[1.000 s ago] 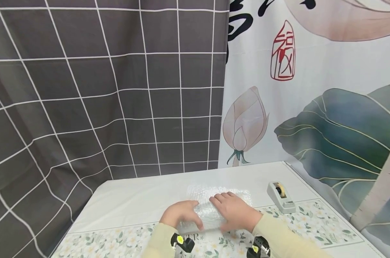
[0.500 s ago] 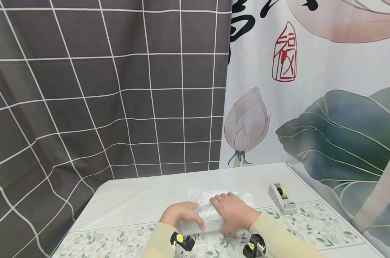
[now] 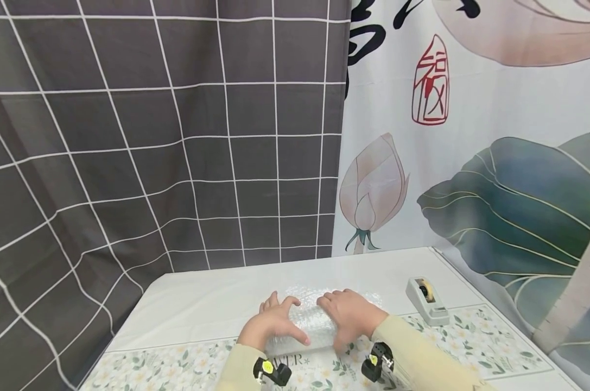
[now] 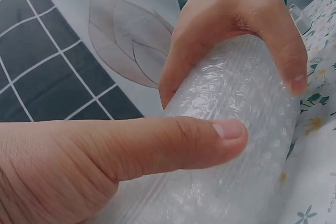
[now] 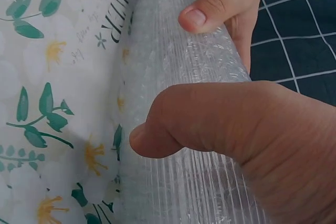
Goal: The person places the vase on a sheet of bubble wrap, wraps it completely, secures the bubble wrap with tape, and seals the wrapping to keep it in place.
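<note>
A roll of clear bubble wrap (image 3: 314, 325) lies across the table in front of me, its loose sheet spreading flat behind it. Ribbed lines run along the roll (image 5: 194, 182) in the right wrist view; whether something is inside cannot be told. At the roll's left end, my left hand (image 3: 270, 324) has its fingers spread and lifted, with the thumb (image 4: 184, 142) stretched straight over the wrap. My right hand (image 3: 350, 316) grips the right part, its fingers on the far side and its thumb on the near side.
A white tape dispenser (image 3: 427, 301) with yellowish tape stands at the right of the table. The white tablecloth (image 3: 216, 296) has a floral band (image 3: 177, 365) along the front. A dark checked curtain (image 3: 255, 163) and a lotus-printed curtain (image 3: 378, 108) hang behind.
My left hand has raised and spread its fingers, which were bent over the wrap before. The right hand has shifted slightly and stays on the roll. The tape dispenser stays put.
</note>
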Demonstrator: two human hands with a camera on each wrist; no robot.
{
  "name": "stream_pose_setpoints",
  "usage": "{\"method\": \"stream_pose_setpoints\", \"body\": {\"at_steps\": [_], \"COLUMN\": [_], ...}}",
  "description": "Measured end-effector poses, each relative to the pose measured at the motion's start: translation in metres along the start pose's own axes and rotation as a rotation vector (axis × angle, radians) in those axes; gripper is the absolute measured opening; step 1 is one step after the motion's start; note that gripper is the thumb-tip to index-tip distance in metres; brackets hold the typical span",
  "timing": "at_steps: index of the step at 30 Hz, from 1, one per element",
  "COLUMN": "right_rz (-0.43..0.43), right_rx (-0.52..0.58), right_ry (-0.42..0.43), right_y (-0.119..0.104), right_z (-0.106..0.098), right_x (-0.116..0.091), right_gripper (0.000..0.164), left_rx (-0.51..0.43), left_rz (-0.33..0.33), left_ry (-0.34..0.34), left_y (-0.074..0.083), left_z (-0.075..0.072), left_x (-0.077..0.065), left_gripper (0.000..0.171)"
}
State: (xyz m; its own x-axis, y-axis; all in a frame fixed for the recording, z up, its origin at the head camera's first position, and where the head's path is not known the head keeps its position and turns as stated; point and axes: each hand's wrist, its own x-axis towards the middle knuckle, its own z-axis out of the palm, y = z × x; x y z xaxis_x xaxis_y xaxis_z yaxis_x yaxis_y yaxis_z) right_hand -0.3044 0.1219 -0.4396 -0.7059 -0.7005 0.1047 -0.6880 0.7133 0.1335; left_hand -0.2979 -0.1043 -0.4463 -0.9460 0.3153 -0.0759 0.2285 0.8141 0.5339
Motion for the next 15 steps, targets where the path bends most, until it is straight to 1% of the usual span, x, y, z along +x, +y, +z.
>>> {"method": "stream_pose_setpoints", "body": {"at_steps": [3,6,11,13,15], "right_rz": [0.005,0.014,0.039,0.043,0.038], "right_rx": [0.017,0.042,0.102,0.113,0.109], "right_ry": [-0.020,-0.040,-0.079,-0.090,-0.093], "right_y": [0.002,0.003,0.006,0.007,0.009], "right_z": [-0.002,-0.003,-0.003,-0.003,-0.002], "right_x": [0.003,0.006,0.013,0.015,0.016], "right_gripper": [0.092,0.090,0.087,0.085,0.084], "left_rx": [-0.002,0.009,-0.048,-0.064,-0.078], "left_rz": [0.025,0.067,0.081,0.079,0.091], "left_ry": [0.003,0.006,0.007,0.013,0.024], "left_y": [-0.004,-0.007,-0.008,-0.010,-0.011], "left_z": [0.001,0.000,-0.002,-0.001,0.000], "left_x": [0.003,0.006,0.007,0.007,0.007], "left_gripper": [0.113,0.126,0.135,0.137,0.138]}}
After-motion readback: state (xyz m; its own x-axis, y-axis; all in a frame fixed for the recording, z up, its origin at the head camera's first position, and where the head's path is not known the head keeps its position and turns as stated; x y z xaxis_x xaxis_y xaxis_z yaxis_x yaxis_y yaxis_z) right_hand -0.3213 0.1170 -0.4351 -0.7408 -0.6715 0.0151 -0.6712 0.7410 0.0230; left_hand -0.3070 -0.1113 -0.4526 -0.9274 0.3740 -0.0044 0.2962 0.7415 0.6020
